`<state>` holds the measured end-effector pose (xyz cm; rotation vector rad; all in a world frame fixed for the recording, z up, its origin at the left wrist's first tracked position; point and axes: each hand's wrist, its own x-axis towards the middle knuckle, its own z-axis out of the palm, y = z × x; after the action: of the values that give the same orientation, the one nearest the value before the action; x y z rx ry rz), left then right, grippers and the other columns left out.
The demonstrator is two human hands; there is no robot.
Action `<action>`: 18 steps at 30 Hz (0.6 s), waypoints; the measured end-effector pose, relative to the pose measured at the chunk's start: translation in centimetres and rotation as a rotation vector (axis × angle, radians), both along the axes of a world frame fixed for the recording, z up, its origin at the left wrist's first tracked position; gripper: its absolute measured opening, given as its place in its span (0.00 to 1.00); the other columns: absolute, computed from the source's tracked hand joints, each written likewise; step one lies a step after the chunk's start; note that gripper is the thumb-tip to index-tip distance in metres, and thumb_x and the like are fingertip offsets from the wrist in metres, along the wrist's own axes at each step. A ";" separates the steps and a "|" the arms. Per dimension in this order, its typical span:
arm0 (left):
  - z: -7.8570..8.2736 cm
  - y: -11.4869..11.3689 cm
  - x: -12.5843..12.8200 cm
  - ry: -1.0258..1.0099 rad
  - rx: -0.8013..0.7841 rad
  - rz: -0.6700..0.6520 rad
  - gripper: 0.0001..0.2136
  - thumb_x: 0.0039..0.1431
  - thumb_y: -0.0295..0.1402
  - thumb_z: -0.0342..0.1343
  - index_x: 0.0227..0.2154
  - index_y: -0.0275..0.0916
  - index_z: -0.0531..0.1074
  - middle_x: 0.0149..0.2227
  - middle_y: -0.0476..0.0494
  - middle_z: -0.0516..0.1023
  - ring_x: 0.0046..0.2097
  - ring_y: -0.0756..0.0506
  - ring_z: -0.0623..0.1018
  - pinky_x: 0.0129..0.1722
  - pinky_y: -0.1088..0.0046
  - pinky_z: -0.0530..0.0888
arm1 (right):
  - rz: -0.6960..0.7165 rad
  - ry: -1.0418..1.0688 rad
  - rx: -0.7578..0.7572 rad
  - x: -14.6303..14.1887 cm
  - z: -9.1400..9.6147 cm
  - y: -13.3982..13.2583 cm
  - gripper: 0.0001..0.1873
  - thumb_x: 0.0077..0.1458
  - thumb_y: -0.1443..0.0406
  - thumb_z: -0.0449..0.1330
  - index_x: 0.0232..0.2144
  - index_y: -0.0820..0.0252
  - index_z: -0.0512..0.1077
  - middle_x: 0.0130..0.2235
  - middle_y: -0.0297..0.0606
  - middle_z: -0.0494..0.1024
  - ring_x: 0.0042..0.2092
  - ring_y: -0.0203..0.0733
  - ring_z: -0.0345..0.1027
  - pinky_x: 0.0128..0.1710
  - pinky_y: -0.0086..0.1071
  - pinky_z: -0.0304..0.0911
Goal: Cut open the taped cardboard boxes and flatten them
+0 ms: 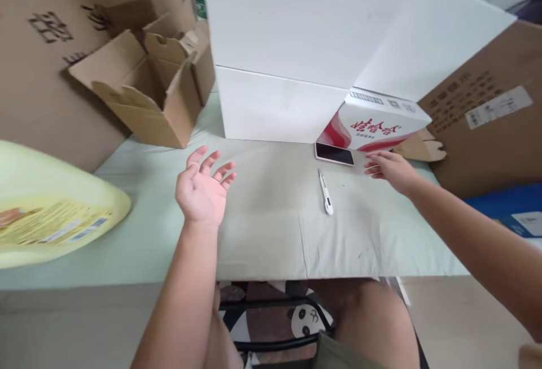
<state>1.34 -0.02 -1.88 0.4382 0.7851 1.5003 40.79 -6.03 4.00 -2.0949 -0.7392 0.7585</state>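
My left hand (204, 187) is held palm up over the left part of the table, fingers spread and loosely curled, with nothing in it. Over on the right, my right hand (390, 169) reaches out with its fingers extended and holds nothing. Just left of its fingertips lies a phone (334, 153) with a dark screen. A white utility knife (326, 192) rests on the cloth between my hands, nearer the right one. Behind the phone stands a white and red printed box (379, 123).
Open brown cardboard boxes (175, 114) stand at the back left. Large white boxes (279, 103) block the back middle. A yellow package (63, 211) sits at the left, a big brown carton (499, 126) and a blue item (508, 205) at the right. Pale green cloth (262, 233) covers the table.
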 end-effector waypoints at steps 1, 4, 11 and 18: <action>0.2 -0.1 -0.6 -0.014 -0.011 0.043 0.17 0.42 0.44 0.62 0.37 0.44 0.78 0.40 0.43 0.78 0.35 0.44 0.81 0.31 0.71 0.78 | 0.098 -0.016 0.001 -2.4 0.0 1.5 0.03 0.63 0.71 0.61 0.36 0.60 0.73 0.29 0.35 0.78 0.26 0.32 0.73 0.26 0.24 0.64; 0.6 0.0 -2.3 -0.054 -0.023 0.136 0.15 0.41 0.43 0.61 0.32 0.42 0.73 0.30 0.48 0.74 0.26 0.49 0.76 0.25 0.75 0.72 | 0.397 -0.051 0.018 -10.6 -0.5 6.4 0.04 0.61 0.71 0.63 0.38 0.59 0.75 0.30 0.33 0.80 0.27 0.32 0.72 0.28 0.24 0.66; 0.7 0.5 -4.8 -0.092 0.042 0.189 0.15 0.47 0.43 0.59 0.37 0.46 0.66 0.30 0.51 0.73 0.22 0.51 0.73 0.22 0.74 0.65 | 1.117 -0.461 0.442 -31.2 -0.6 14.8 0.18 0.58 0.73 0.59 0.50 0.58 0.77 0.63 0.45 0.76 0.40 0.38 0.80 0.50 0.37 0.76; 0.3 0.1 -5.5 -0.078 0.046 0.219 0.16 0.49 0.43 0.56 0.40 0.45 0.64 0.31 0.51 0.71 0.23 0.49 0.73 0.25 0.71 0.66 | 1.168 -0.678 0.352 -39.0 0.2 18.1 0.25 0.67 0.64 0.40 0.51 0.63 0.75 0.65 0.36 0.74 0.64 0.39 0.70 0.68 0.44 0.60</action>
<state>-4.14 0.06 -1.53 0.3342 0.7565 1.7316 1.84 12.06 4.20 -1.4272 -2.3582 0.3744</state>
